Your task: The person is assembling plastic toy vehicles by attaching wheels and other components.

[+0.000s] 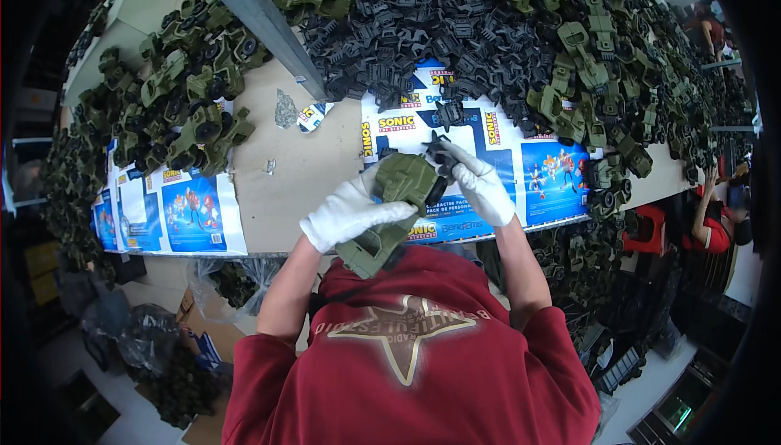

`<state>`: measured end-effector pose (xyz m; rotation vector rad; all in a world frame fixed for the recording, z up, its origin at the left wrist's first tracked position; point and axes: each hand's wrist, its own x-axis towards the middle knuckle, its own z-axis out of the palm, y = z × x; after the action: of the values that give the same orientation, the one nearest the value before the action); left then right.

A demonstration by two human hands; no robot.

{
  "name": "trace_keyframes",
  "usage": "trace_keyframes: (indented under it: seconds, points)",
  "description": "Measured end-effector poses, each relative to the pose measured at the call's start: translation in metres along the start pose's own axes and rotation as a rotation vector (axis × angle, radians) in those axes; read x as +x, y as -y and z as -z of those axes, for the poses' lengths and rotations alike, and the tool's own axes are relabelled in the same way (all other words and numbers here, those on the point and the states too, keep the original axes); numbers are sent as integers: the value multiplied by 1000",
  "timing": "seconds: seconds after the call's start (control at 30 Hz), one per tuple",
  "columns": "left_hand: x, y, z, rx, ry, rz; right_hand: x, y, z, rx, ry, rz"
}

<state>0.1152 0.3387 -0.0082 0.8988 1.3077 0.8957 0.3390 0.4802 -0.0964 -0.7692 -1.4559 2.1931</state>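
Note:
My left hand [356,211], in a white glove, grips an olive-green toy military truck [404,178] by its side, just over the table's near edge. The truck is tilted, its open rear bed [366,254] toward me and a black wheel showing on its right. In my right hand [483,187], also gloved in white, the fingertips pinch a small black plastic part [438,149] at the truck's front right. Whether that part touches the truck cannot be made out. Another black part [448,113] lies on the printed sheet just beyond.
A large heap of black parts [431,30] covers the table's far middle. Green toy trucks are piled at left [195,95] and right [594,46]. A metal post [260,22] rises left of centre. Printed sheets [553,176] lie on the table [272,201]. Other people sit at far right.

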Motion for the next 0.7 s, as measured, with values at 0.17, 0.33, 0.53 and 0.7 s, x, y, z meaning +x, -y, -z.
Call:
trace_keyframes:
  seconds: [0.17,0.33,0.53,0.7]
  points:
    - [1,7,-8,3,-2,36,7,1,-11,383,170,-155]
    - [0,7,-9,-146,22,106,9,-1,-5,371,191,-149]
    - [1,12,-10,-169,-6,76,10,2,-9,382,193,-143]
    - [8,18,-26,-276,-127,91,24,12,-17,-20,142,-40]
